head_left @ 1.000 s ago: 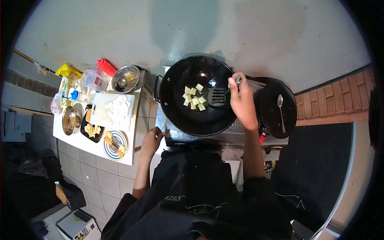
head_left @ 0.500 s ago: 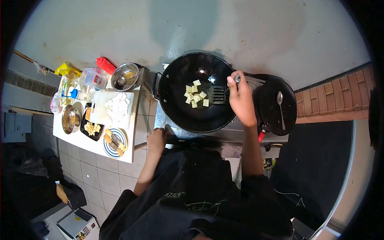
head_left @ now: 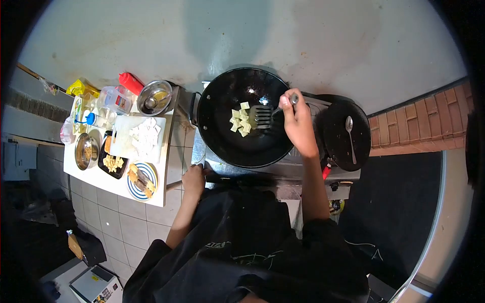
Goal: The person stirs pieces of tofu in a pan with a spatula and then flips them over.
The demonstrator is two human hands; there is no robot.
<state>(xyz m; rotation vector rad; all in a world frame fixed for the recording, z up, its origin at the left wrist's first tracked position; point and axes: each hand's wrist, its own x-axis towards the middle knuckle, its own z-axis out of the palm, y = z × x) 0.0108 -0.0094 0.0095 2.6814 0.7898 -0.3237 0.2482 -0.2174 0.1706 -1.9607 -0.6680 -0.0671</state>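
Observation:
My right hand is wrapped round the handle of a slotted spatula. Its slotted head lies inside a large black wok, touching a cluster of pale cubes from the right. The cubes look like tofu or something similar, bunched near the wok's middle. At the near left corner of the metal stove, my left hand is closed. What its fingers hold, if anything, is hidden.
Right of the wok, a spoon rests on a black round pan. On the left table are a cutting board with white pieces, metal bowls, a striped plate, a black tray and a red bottle.
The spatula has shifted left and slightly up, pushing the cubes left into a tighter cluster. My left hand stays at the stove corner. The whole view has shifted slightly.

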